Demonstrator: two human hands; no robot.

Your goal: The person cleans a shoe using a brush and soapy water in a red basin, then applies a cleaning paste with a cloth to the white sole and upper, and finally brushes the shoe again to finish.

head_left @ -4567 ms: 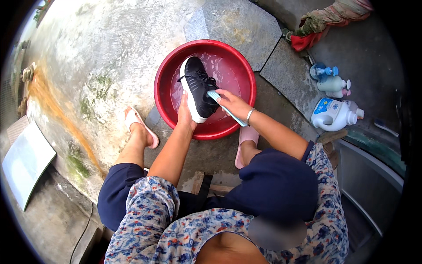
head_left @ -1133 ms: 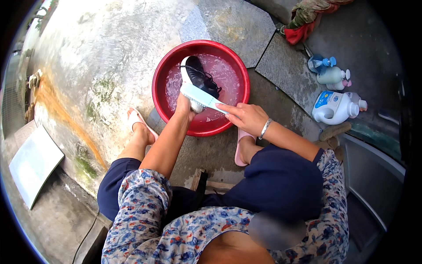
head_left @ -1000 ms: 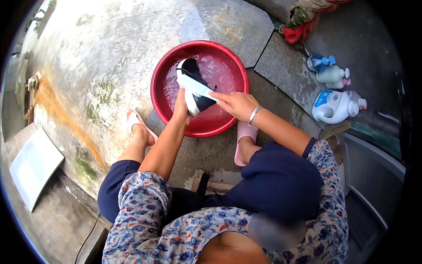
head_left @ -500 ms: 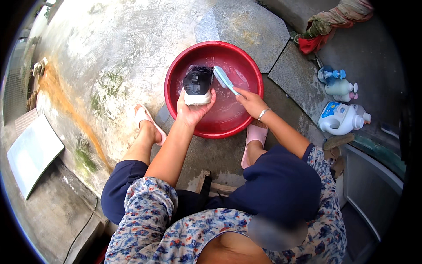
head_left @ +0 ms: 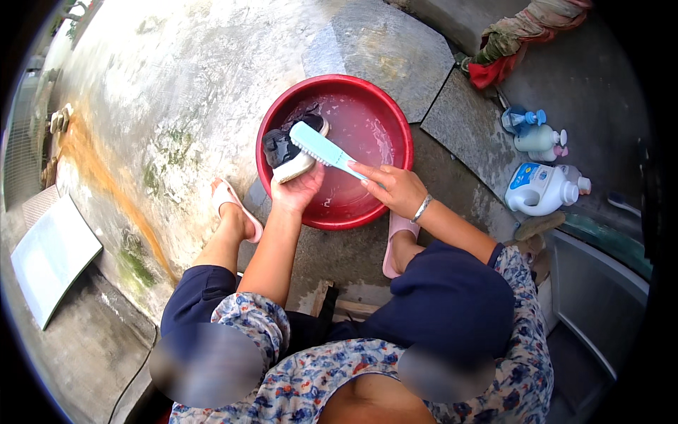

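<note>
1. Rough grey concrete floor (head_left: pixel 205 78), with mossy green patches and an orange-brown streak at the left, spreads out under everything.
2. Fingers of the right hand (head_left: pixel 401 191) pinch the handle end of a long, pale-blue plastic brush (head_left: pixel 318 145); a silvery bracelet (head_left: pixel 422 208) circles that wrist.
3. The left hand (head_left: pixel 300 189), palm turned upward, supports the near end of a black shoe with a thick white sole (head_left: pixel 281 148); its fingers are partly hidden, so I cannot tell how far they are spread.
4. The shoe is held tilted over the left part of a round red plastic basin (head_left: pixel 404 155), its black upper toward the left. The brush's head passes in front of it, bristles facing down and left; whether they touch the shoe cannot be told.
5. Cloudy water (head_left: pixel 360 134) lies in the basin, which stands on the floor near the person's pink slippers (head_left: pixel 390 258).
6. Well to the right are a blue pump bottle (head_left: pixel 520 119), a pale-green pump bottle (head_left: pixel 534 138) and a white jug with a blue label (head_left: pixel 540 189).
7. Twisted red and mottled cloth (head_left: pixel 526 35) occupies the upper right; a curved white panel (head_left: pixel 56 251) is at the far left.
</note>
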